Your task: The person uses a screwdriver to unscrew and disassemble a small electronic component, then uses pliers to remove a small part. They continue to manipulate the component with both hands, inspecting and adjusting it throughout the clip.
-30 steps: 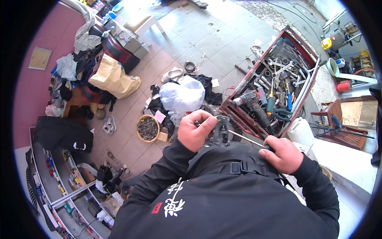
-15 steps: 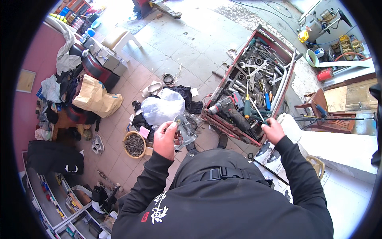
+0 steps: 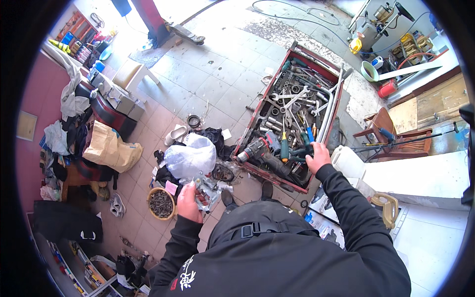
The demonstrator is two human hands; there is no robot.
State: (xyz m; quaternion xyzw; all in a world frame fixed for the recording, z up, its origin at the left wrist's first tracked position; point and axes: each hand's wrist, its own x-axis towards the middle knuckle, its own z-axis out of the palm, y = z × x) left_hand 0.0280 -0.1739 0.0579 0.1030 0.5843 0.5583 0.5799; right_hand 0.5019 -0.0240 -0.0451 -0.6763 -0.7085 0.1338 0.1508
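Observation:
My left hand [image 3: 188, 202] is closed on a clear plastic bag [image 3: 210, 192] with metal parts showing through it. It is held up in front of my left side. My right hand [image 3: 319, 157] is at the near right corner of the red toolbox [image 3: 300, 187], its fingers curled around a dark handle whose kind I cannot make out. Beside it in the box lie a blue-handled screwdriver [image 3: 310, 134], a green-handled screwdriver [image 3: 284, 149] and a cordless power tool [image 3: 267, 157]. Several wrenches [image 3: 292, 97] and sockets lie deeper in.
A bowl of dark screws [image 3: 161, 204] stands on the tiles at left, near a white plastic bag [image 3: 192, 157] and dark cloth. A white jug [image 3: 348, 162] stands right of the toolbox, by a white ledge [image 3: 410, 185]. A wooden chair [image 3: 396, 136] lies further right.
My view has swung, so the scene sits further left. My right hand has reached lower into the toolbox corner; the long silver shaft it held no longer shows clearly. My left hand keeps the bag, lower.

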